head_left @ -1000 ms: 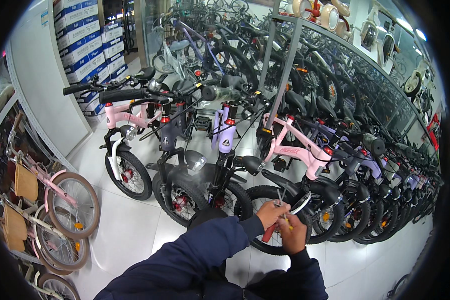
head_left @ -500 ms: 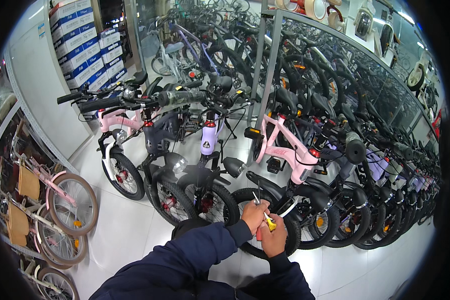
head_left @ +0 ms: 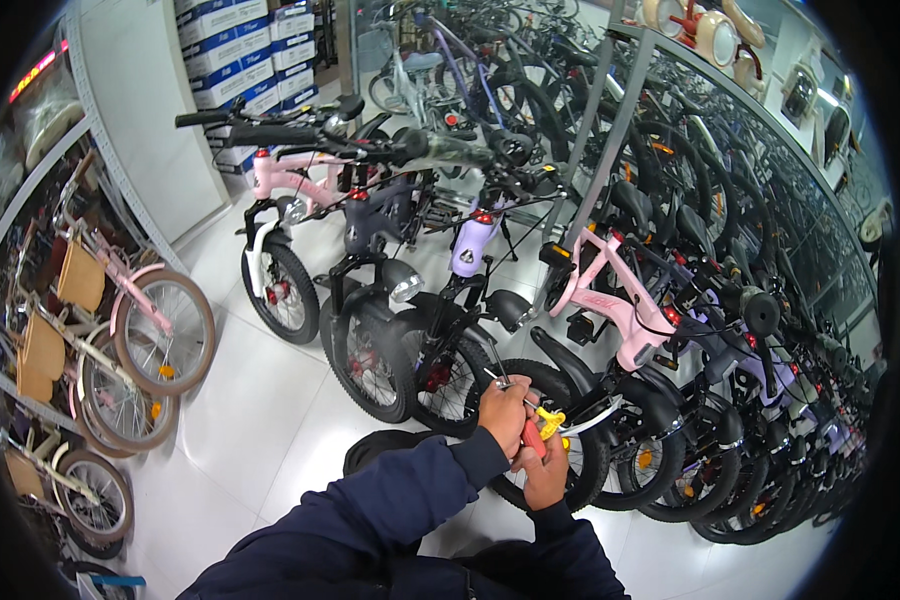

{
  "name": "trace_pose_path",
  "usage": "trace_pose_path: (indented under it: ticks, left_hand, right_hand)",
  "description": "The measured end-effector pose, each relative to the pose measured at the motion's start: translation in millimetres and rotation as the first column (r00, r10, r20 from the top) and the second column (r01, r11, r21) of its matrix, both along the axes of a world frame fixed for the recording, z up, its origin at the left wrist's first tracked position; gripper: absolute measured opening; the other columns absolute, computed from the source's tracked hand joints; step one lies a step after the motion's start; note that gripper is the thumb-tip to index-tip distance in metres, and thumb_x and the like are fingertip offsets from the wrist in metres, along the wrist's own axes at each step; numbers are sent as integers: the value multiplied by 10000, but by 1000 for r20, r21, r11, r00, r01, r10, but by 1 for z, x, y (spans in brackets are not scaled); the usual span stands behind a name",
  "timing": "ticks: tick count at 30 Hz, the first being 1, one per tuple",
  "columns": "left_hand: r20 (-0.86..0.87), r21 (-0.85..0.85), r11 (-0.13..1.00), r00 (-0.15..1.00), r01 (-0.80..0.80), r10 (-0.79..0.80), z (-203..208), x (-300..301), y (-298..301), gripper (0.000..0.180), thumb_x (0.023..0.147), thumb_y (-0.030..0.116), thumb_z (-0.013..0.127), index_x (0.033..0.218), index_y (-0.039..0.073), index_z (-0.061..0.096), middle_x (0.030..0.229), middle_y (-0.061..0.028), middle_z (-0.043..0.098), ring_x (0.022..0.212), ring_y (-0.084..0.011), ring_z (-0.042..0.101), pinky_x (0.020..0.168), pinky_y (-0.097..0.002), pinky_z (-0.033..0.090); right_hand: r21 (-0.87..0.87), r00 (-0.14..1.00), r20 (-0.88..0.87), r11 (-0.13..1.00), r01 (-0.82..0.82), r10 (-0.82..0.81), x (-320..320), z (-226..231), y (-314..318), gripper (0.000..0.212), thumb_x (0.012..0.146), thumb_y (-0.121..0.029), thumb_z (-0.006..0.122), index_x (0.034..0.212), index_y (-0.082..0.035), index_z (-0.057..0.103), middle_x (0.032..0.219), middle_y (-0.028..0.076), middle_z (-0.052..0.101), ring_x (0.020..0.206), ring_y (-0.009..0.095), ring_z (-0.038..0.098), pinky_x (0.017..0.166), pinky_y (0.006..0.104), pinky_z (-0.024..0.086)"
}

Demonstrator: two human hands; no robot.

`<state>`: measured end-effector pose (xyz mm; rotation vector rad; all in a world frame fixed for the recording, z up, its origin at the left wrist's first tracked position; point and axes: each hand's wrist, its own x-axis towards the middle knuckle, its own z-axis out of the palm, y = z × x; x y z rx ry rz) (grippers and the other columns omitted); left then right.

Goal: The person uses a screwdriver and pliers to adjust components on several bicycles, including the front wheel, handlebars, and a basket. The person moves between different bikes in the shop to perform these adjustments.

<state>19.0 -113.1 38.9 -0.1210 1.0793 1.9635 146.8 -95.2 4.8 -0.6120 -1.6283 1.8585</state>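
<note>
Over the front wheel of the near pink bicycle (head_left: 628,315), my hands are close together. My left hand (head_left: 502,412) is closed round thin metal rods or shafts, whose tips (head_left: 500,376) stick out above the fingers. A red handle (head_left: 534,438), like a screwdriver's, sits between my hands, gripped in the fingers of my right hand (head_left: 545,478). Next to it a yellow handle (head_left: 550,421) with a metal shaft points back toward my left hand. The fingers partly hide how these tools lie against each other.
Small bicycles stand in a tight row, a purple one (head_left: 472,245) and a dark one (head_left: 378,225) among them. Bicycles with brown tyres (head_left: 206,345) are at the left. Behind are a metal-framed glass case (head_left: 595,130) and stacked boxes (head_left: 228,60).
The view has swung left, so the bicycles sit further right. My right hand has shifted its hold: the red handle now lies at its fingertips and the yellow handle shows more.
</note>
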Motion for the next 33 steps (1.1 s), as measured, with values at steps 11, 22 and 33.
trace_pose_path:
  ticks: [11,22,33]
  left_hand:
    - [90,113,992,994,51,-61,-14,66,-38,100,896,102,538,939,17,567,723,-52,547,631,-138,491,570,-287,424]
    - [209,246,934,926,260,-313,-18,72,-21,219,888,100,558,689,65,475,666,-48,481,599,-189,492,625,-378,488]
    - [-46,196,662,681,724,-731,-24,131,9,162,862,71,507,1004,1,538,640,-57,528,546,-156,510,520,-308,447]
  right_hand:
    - [-316,999,-5,948,33,-36,73,4,-49,358,1005,-260,466,1274,-24,450,783,69,585,556,148,542,516,268,445]
    - [193,386,897,596,-779,215,165,-135,-128,328,920,-378,546,985,-85,676,959,148,669,789,347,660,727,469,516]
    - [-40,273,927,791,-611,258,139,-219,-64,306,894,-344,550,977,-78,677,964,149,666,829,339,652,750,461,514]
